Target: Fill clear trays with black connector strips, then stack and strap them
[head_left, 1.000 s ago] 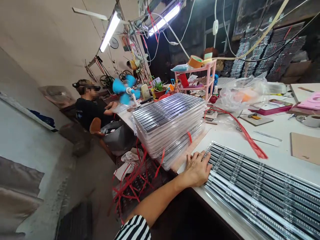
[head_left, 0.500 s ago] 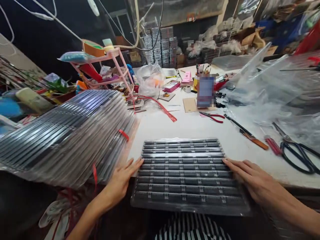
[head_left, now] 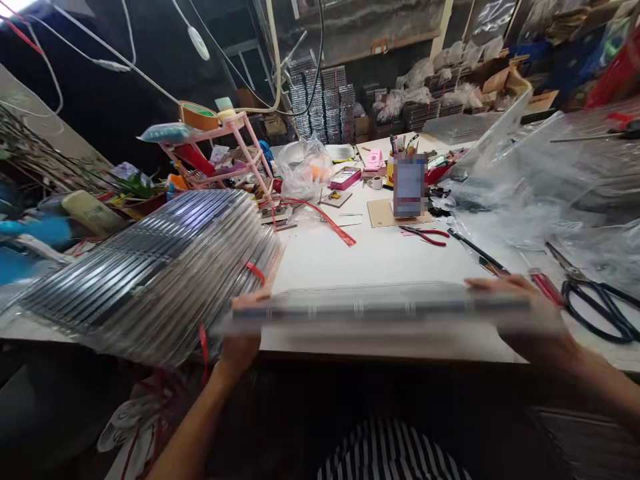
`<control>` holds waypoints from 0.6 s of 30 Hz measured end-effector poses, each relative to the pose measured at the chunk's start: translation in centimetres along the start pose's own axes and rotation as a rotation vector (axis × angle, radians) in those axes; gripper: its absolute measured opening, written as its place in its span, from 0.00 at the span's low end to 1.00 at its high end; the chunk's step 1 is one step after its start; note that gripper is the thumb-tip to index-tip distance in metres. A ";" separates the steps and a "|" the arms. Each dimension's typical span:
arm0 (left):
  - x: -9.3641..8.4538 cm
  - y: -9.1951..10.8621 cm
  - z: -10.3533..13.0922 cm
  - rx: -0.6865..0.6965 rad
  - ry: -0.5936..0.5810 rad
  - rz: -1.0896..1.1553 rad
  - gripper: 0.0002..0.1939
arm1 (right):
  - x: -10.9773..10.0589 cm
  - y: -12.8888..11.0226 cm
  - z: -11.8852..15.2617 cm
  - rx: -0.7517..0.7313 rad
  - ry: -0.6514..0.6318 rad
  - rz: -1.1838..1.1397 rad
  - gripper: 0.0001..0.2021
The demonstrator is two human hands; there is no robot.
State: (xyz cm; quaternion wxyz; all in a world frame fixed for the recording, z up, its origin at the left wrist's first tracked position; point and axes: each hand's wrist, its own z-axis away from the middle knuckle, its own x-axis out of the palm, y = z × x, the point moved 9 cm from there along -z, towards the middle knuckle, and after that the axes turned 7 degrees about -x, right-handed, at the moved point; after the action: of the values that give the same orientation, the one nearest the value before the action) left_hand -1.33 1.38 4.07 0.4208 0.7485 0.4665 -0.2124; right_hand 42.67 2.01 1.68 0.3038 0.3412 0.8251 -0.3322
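The flat tray (head_left: 370,308) is just over the near edge of the tabletop (head_left: 320,259), between the two hands. Its long way runs from left to right, in line with that edge. Neither hand is nearer: the left hand (head_left: 242,348) has the tray's left end and the right hand (head_left: 536,337) has the right end. The left fingers bend over the end, and the right fingers lie straighter along the top. We see the tray thin side on. It is blurry, so I can't be sure if it touches the tabletop.

A big stack of trays (head_left: 150,277) sits at the left end of the near edge. Big scissors (head_left: 595,301) lie by the right end, and pliers (head_left: 426,236) lie farther back. The room behind is dark, with tall piles (head_left: 320,100).
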 end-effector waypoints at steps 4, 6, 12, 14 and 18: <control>1.3 -0.4 -4.1 -0.265 0.015 -0.110 0.24 | 0.1 0.2 -4.3 0.208 0.088 0.041 0.22; 3.9 -1.5 -4.7 -0.395 -0.138 -0.176 0.25 | 3.0 1.0 -4.8 0.315 -0.070 0.035 0.22; 8.9 -3.5 -2.0 -0.458 -0.331 -0.192 0.19 | 9.4 4.3 -1.3 0.485 -0.428 0.180 0.23; 9.1 -3.7 -0.4 -0.443 -0.359 -0.138 0.25 | 9.3 4.3 0.3 0.510 -0.407 0.179 0.28; 8.1 -3.1 2.1 -0.376 -0.378 0.044 0.27 | 7.8 3.3 2.8 0.521 -0.310 0.165 0.32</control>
State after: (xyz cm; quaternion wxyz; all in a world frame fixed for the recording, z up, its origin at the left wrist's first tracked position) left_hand 0.01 4.47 -4.21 0.6364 0.6142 0.3946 -0.2489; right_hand 41.39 4.50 -6.75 0.3543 0.4187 0.6257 -0.5547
